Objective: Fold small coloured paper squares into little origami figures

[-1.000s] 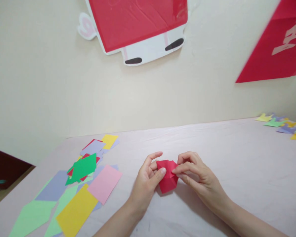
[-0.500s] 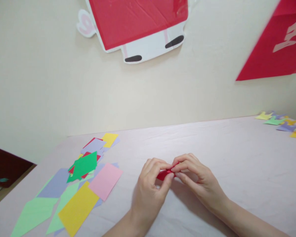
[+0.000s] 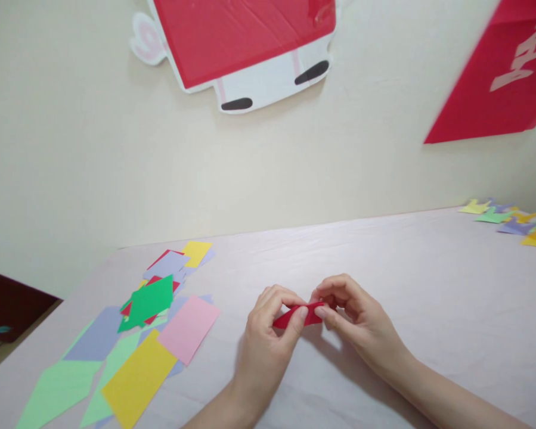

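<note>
A small piece of folded red paper is held between my two hands, just above the pale cloth of the table. My left hand pinches its left part, with the thumb on the near face and the fingers behind. At the right end, my right hand grips the paper between thumb and fingertips. Its other fingers are curled. Part of the paper is covered by my fingers, so its full folded shape cannot be made out.
Loose coloured sheets lie spread on the left, among them a green sheet, a pink sheet and a yellow sheet. Several folded paper crowns stand at the far right. A wall with red decorations rises behind the table.
My fingers have shifted on the red paper, and more of its near face shows now. My right fingers have lifted and loosened slightly. The view has moved a little.
</note>
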A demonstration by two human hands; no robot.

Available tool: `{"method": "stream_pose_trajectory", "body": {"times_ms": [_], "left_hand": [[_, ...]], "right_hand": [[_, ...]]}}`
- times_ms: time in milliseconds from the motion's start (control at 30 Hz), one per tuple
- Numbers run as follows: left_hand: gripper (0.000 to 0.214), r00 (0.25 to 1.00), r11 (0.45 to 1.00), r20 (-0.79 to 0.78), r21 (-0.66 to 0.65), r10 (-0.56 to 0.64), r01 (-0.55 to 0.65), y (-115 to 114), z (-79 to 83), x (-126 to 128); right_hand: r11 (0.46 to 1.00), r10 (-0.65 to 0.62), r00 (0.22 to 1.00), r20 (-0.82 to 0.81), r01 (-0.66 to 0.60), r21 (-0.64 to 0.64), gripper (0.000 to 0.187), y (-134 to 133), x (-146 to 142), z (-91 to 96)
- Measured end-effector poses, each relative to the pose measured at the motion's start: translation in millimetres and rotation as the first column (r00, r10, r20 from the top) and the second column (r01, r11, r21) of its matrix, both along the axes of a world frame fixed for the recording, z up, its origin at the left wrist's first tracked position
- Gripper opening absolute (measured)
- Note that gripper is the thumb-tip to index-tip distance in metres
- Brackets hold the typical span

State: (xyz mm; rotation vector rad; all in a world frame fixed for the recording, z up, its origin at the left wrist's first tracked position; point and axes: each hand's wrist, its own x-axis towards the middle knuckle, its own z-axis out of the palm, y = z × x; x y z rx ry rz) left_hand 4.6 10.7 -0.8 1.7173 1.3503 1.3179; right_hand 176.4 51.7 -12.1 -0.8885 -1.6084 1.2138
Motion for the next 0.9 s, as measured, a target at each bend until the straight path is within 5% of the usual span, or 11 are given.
{"method": "stream_pose_trajectory", "body": {"times_ms": [900], "left_hand": [[0.008,0.993,0.997,0.111,-0.073,0.034,-0.026,4.1,0.3,-2.0]], "right_hand": [[0.992,0.019,0.999,-0.045,-0.024,-0.124,0.017,0.4,-2.2,5.8]]}}
